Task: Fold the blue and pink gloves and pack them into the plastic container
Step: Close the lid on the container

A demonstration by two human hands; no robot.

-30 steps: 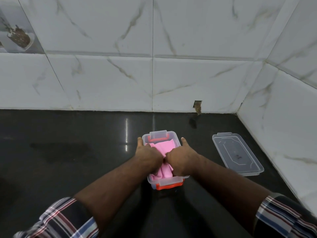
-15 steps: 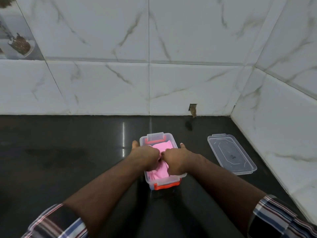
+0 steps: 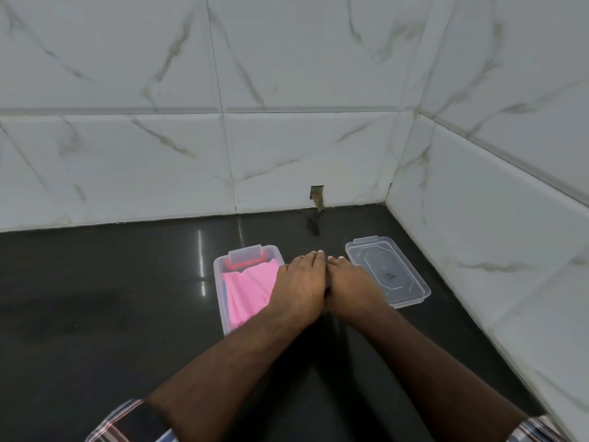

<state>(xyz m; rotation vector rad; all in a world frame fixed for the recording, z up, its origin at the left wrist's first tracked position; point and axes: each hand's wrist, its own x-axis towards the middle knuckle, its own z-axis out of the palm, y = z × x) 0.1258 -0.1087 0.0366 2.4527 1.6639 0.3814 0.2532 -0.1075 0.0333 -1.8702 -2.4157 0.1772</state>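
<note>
Our left hand (image 3: 299, 287) and right hand (image 3: 349, 287) flat, fingers straight, holding nothing, masking the plastic container (image 3: 220, 283) of pink gloves (image 3: 247, 287), clear lid (image 3: 387, 269) just right, glossy black counter (image 3: 105, 314), marbled wall tiles (image 3: 153, 161).

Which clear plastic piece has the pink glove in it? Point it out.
The container on the left, under the left hand: it holds the pink glove and has a red clip. The lid on the right lies flat with nothing in it.
</note>
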